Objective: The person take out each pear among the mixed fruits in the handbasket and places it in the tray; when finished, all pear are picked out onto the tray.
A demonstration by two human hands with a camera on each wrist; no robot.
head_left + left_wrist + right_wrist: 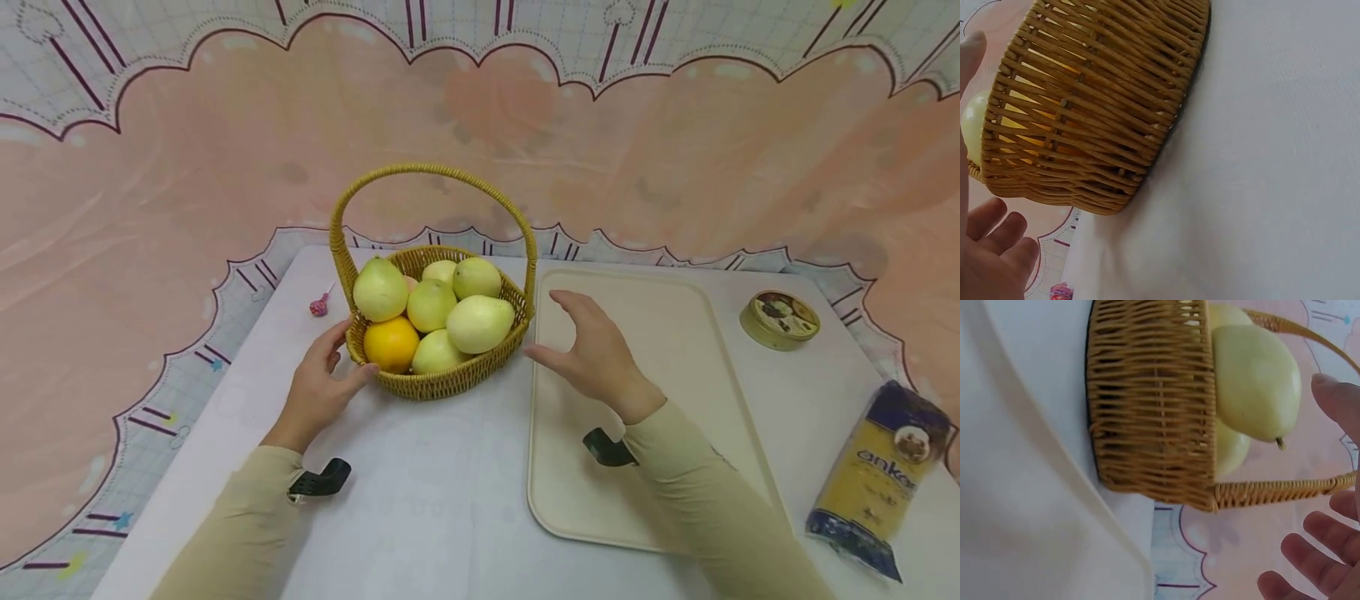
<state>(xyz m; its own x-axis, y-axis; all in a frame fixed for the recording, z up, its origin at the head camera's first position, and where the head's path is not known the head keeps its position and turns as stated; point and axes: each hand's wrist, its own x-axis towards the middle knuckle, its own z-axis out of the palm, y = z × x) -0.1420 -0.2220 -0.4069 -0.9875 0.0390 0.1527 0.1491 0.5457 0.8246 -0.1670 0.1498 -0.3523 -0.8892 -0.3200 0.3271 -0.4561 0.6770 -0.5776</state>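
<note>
A wicker basket with a tall arched handle stands on the table, filled with several pale green pears and one orange. At the basket's left front corner is my left hand, its thumb near the rim and its fingers beside the left side; whether it touches the wicker I cannot tell. My right hand hovers right of the basket, apart from it, thumb and fingers spread with nothing between them. In the right wrist view a pear bulges over the basket's rim.
Under my right arm lies a beige tray. Farther right are a round tin and a yellow and blue packet. A wrapped lollipop lies left of the basket. A patterned cloth hangs behind the table.
</note>
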